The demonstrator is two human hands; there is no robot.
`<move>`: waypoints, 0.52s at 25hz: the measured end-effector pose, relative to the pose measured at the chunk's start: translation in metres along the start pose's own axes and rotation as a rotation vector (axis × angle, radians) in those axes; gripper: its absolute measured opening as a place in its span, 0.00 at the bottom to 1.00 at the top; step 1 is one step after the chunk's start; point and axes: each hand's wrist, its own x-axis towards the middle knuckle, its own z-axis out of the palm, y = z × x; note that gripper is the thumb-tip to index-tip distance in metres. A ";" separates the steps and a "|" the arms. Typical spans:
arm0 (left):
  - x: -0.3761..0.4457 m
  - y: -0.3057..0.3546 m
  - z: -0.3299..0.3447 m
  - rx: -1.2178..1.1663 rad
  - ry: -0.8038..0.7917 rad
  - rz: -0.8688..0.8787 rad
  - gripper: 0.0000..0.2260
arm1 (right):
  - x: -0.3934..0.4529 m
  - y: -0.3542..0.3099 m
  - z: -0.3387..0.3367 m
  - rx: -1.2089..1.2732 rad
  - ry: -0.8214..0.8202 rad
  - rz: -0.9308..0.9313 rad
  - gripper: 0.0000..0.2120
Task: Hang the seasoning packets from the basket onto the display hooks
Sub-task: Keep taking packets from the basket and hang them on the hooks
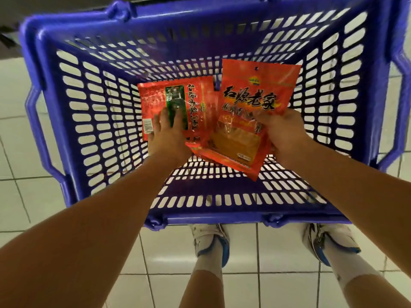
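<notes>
Inside the blue basket (53, 112), two red seasoning packets remain: the right hand (287, 138) grips the larger packet (249, 116) by its side, lifted and tilted with its hang hole uppermost, while the left hand (169, 136) lies with spread, fairly straight fingers on the smaller packet (178, 103) flat on the basket floor. No display hooks are in view, so both packets are judged not yet hung. White shoes (211, 243) stand on the tiled floor (22, 196) below the basket.
</notes>
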 end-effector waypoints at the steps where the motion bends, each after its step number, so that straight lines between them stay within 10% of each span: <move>1: 0.007 -0.008 0.004 0.120 -0.033 0.019 0.52 | 0.004 0.002 -0.002 -0.012 -0.005 -0.016 0.04; 9: 0.020 -0.019 -0.002 0.349 0.088 0.045 0.34 | -0.007 -0.001 -0.010 0.033 -0.001 -0.079 0.08; 13: 0.017 -0.018 -0.011 0.312 0.029 0.059 0.49 | -0.015 -0.011 -0.012 0.036 -0.033 -0.094 0.08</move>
